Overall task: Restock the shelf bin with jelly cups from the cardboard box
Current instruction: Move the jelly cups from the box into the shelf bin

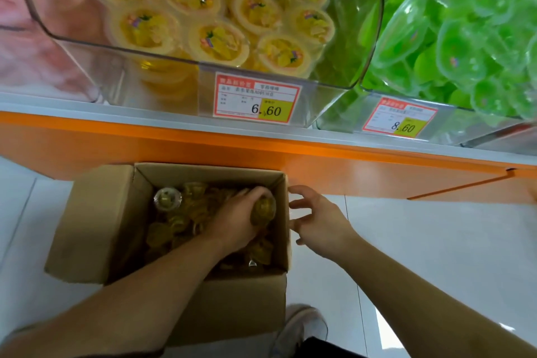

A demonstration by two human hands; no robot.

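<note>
Cardboard box (96, 227): sitting open on the white floor below the orange shelf edge, its flaps folded outward, with loose yellow jelly cups lying inside.
Left hand (235, 221): reaching down into the box, its fingers (255, 193) curling round a jelly cup (263, 209) near the box's right wall.
Shelf bin (162, 67): standing on the shelf above the box, a clear container holding yellow jelly cups in rows, with a price tag (257, 98) reading 6.60 on its front.
Right hand (319, 221): hovering just outside the box's right wall, fingers (302, 192) spreading apart and gripping nothing.
Green cups (465, 38): filling the neighbouring clear bin on the right, tagged 8.60.
Shoe (302, 325): showing on the floor beside the box's near corner.
</note>
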